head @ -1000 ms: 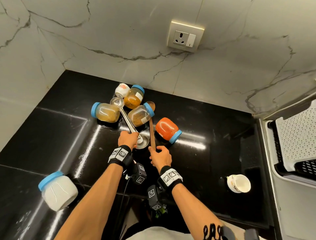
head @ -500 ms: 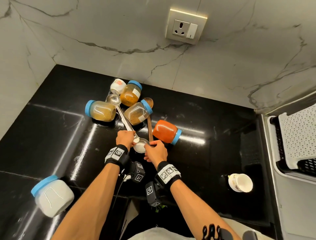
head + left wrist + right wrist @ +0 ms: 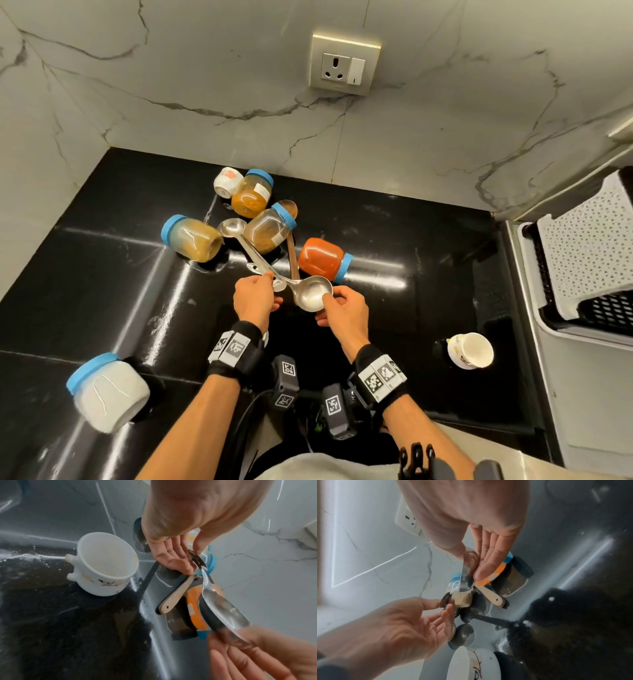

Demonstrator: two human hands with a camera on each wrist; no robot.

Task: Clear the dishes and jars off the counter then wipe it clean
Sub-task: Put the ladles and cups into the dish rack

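At frame centre the right hand (image 3: 342, 305) pinches the ladle (image 3: 313, 296) bowl, the left hand (image 3: 255, 298) pinches its handle: stiff, light, slippery steel.

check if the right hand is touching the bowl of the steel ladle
Touching. The left wrist view shows the right hand's fingertips pinching the rim of the steel ladle's bowl; the head view agrees, with its thumb on the bowl's edge.

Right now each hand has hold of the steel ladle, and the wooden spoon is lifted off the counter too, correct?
Not quite. The left hand and right hand do hold the steel ladle, but the wooden spoon lies on the counter, untouched, as the left wrist view shows.
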